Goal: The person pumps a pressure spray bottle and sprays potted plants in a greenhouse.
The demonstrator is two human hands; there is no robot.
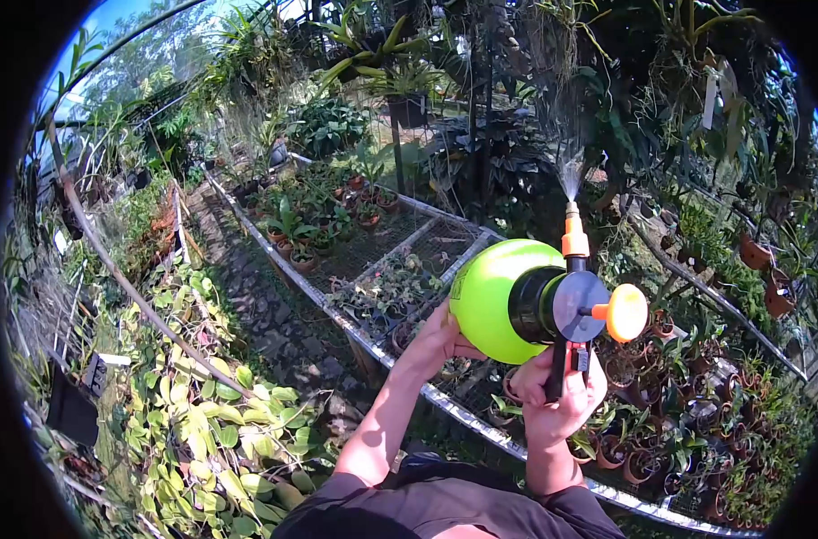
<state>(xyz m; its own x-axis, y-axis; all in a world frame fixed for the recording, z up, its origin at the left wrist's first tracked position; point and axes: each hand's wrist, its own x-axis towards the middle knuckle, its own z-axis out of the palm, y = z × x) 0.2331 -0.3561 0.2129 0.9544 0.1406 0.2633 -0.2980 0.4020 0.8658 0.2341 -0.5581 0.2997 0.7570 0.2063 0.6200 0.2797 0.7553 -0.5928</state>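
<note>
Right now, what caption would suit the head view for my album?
Two bare hands hold a lime-green round plastic sprayer, misting upward among potted plants.

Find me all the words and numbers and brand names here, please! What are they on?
There are none I can read for sure.
Green spray bottle: faint dark marks on its left side, too small to read.
Its black handle: tiny pale marks near the red part, too blurred to read.
Dark panel at the left: pale marks near its top, too blurred to read.
White hanging strip: no writing I can make out.
</note>
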